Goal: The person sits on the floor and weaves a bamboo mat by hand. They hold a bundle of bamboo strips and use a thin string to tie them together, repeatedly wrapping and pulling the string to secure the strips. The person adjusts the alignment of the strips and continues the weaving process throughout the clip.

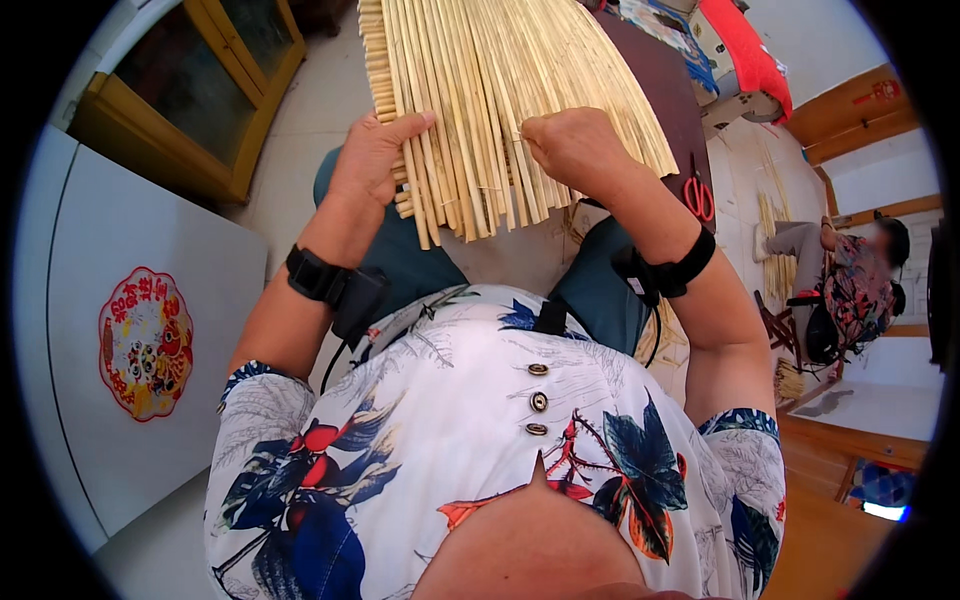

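Note:
A mat of pale straw-coloured stalks (470, 110), laid side by side, stretches away from me above my knees. Its near ends are uneven, and a thin thread crosses some stalks near that end. My left hand (368, 155) is closed on the mat's left edge, thumb on top and the other fingers hidden beneath. Over the near right part of the mat, my right hand (580, 150) is closed in a pinch with its knuckles up. Whatever lies between those fingertips is too small to make out.
Red-handled scissors (699, 200) lie at the edge of a dark table (690, 135) on the right. A white cabinet (150, 220) stands to my left, with a glass-fronted wooden cabinet (245, 150) beyond. Another person (850, 265) sits at far right near bundled stalks (778, 270).

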The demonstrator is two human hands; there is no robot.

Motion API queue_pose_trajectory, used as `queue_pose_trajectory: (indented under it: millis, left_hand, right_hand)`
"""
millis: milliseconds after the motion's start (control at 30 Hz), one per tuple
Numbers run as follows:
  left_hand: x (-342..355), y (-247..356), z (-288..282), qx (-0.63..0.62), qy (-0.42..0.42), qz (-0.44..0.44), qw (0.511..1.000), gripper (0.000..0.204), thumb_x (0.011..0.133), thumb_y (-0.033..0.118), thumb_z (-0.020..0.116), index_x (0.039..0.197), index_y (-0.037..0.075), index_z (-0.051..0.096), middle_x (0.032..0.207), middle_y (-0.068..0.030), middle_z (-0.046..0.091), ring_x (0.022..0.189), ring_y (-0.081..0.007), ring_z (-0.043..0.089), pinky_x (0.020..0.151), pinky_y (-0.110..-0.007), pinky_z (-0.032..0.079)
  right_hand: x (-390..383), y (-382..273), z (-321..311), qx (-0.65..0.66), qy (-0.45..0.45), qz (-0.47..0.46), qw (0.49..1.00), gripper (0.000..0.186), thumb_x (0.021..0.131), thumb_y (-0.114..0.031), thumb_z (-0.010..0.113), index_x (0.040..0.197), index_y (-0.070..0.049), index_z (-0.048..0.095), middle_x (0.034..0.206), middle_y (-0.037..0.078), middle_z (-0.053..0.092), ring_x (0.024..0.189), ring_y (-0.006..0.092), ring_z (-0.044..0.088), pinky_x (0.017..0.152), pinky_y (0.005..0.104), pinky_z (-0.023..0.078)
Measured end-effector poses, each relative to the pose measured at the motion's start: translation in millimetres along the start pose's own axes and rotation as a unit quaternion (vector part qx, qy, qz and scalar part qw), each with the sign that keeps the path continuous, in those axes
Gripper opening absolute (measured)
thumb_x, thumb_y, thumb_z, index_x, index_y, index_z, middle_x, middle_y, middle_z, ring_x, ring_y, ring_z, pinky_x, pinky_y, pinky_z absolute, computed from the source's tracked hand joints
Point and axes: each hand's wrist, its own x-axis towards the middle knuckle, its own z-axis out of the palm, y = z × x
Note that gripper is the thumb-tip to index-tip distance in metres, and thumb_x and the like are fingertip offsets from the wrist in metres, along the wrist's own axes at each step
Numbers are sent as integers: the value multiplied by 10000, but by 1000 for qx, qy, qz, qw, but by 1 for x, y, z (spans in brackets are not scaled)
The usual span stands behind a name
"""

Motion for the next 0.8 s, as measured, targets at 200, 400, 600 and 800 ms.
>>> queue_pose_trajectory:
  millis: [200,400,600,800]
  left_hand:
    - [30,98,24,144,-85,131,977,241,811,15,630,1046,-30,607,917,-95,667,753,-179,671,668,-326,571]
    - [28,180,91,496,-117,335,792,286,808,198,688,980,-22,626,789,-63,660,712,-114,640,638,-264,514]
    - [13,109,135,664,-75,465,580,222,783,170,661,937,30,582,719,-160,620,682,-243,652,594,-368,496]
    - [-44,31,146,709,-184,452,510,144,733,45,574,841,50,478,695,-141,581,652,-298,614,569,-378,499]
  right_hand:
    - [42,6,-28,11,144,36,989,105,806,-183,596,810,-91,647,661,130,618,619,306,618,554,413,484]
    - [79,11,-46,208,276,140,928,149,825,-176,609,904,-64,668,651,99,631,588,216,621,538,322,469]
    - [51,16,4,526,257,232,777,143,850,-130,612,918,-16,663,683,64,630,630,115,588,563,262,449]
    - [-9,-18,57,672,303,283,614,140,880,-64,579,992,4,626,837,17,631,741,91,572,627,245,451]
